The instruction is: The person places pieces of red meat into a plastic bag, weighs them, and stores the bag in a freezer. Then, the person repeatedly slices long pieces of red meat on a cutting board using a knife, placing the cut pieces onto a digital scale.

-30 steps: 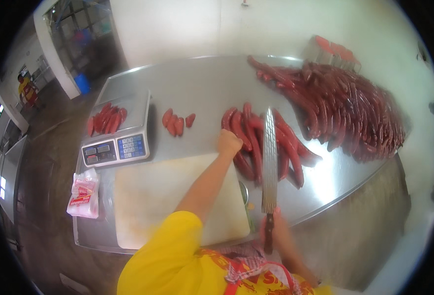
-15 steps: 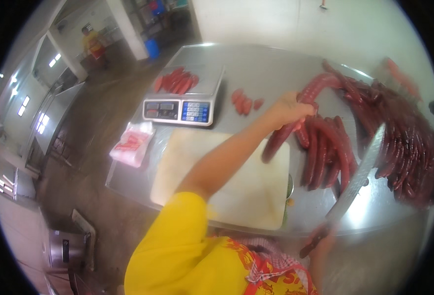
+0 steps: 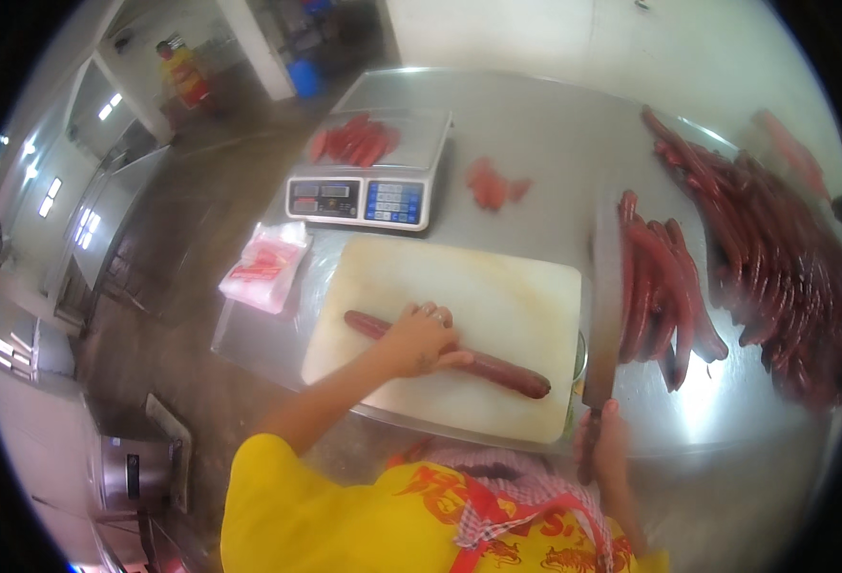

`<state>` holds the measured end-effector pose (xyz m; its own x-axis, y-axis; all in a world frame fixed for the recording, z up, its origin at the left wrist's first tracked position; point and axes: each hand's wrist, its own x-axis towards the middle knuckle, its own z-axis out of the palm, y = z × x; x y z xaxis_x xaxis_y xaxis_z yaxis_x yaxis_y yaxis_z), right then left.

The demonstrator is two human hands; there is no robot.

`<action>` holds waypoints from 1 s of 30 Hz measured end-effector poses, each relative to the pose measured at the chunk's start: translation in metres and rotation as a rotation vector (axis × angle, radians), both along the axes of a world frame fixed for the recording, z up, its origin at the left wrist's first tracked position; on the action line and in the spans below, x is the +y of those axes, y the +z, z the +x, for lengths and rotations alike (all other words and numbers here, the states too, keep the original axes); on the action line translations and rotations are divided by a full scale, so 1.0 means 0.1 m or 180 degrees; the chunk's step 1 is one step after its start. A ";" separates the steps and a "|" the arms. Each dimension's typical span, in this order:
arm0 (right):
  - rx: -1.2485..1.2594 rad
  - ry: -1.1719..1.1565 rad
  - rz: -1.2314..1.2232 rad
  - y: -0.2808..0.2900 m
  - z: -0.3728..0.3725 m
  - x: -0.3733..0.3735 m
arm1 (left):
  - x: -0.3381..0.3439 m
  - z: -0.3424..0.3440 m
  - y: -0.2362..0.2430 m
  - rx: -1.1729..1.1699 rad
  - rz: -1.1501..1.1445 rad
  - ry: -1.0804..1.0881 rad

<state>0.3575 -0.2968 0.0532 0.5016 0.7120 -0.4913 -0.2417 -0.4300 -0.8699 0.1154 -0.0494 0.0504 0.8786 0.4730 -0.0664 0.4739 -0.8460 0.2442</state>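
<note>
A long dark red sausage [image 3: 502,372] lies slantwise across the white cutting board [image 3: 526,286]. My left hand [image 3: 419,342] is closed over its middle, with the fingers wrapped round the far side. Off the board's right edge, my right hand [image 3: 612,444] grips the handle of a large knife [image 3: 604,315], whose broad blade points away from me. Just right of the blade lies a small pile of whole sausages [image 3: 664,286]. Farther right spreads a much bigger heap of sausages [image 3: 774,258].
A digital scale [image 3: 359,202] stands behind the board, bearing cut sausage pieces [image 3: 354,140]. More pieces [image 3: 494,184] lie on the steel table [image 3: 536,115] to its right. Plastic bags [image 3: 266,267] rest at the left edge. Another person [image 3: 184,76] stands far back at the left.
My left hand has brought a sausage from the right pile down and left onto the board. The knife has swung leftward and now points straight away, near the board's right edge.
</note>
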 end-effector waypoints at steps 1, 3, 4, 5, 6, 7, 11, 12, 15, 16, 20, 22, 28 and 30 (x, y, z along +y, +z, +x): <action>-0.0037 0.0083 -0.0083 0.01 0.00 0.00 | -0.13 0.00 -0.07 -0.0279 -0.0029 0.0080; -0.0377 0.0315 -0.0371 0.05 0.06 -0.03 | -0.46 0.07 -0.21 -0.1064 0.0005 0.0073; -0.0515 0.0534 -0.0331 0.07 0.11 -0.04 | -0.57 0.13 -0.28 -0.1456 -0.0067 0.0081; -0.0623 0.0734 -0.0371 0.08 0.17 -0.07 | -0.70 0.20 -0.34 -0.1840 -0.0166 0.0104; -0.0728 0.0922 -0.0449 0.10 0.25 -0.11 | -0.83 0.28 -0.40 -0.2221 -0.0273 0.0146; -0.1055 0.1150 -0.0520 0.12 0.32 -0.14 | -0.90 0.33 -0.45 -0.2371 -0.0191 0.0084; -0.2152 0.1858 -0.0695 0.25 0.50 -0.30 | -0.95 0.44 -0.54 -0.2663 0.0122 -0.0005; -0.2361 0.1998 -0.0642 0.30 0.53 -0.35 | -0.93 0.45 -0.55 -0.2664 0.0233 -0.0093; -0.3203 0.2530 -0.0742 0.53 0.62 -0.46 | -0.88 0.47 -0.56 -0.2624 0.0502 -0.0135; -0.3240 0.2621 -0.0779 0.62 0.65 -0.49 | -0.87 0.49 -0.56 -0.2637 0.0568 -0.0129; -0.3368 0.2928 -0.0863 0.92 0.83 -0.60 | -0.82 0.54 -0.59 -0.2694 0.0772 -0.0113; -0.3325 0.3044 -0.0894 0.91 0.87 -0.56 | -0.80 0.55 -0.60 -0.2724 0.0792 -0.0124; -0.2667 0.3112 -0.0359 0.04 0.44 0.21 | -0.80 0.53 -0.54 -0.2575 0.0393 -0.0084; -0.2738 0.2990 -0.0386 -0.13 0.32 0.35 | -0.80 0.48 -0.51 -0.2467 0.0461 -0.0164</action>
<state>0.3891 -0.2615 0.0402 0.0197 0.9378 -0.3467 0.8152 -0.2159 -0.5374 0.1633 -0.1290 -0.0005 0.6703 0.3876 0.6328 0.1732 -0.9109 0.3745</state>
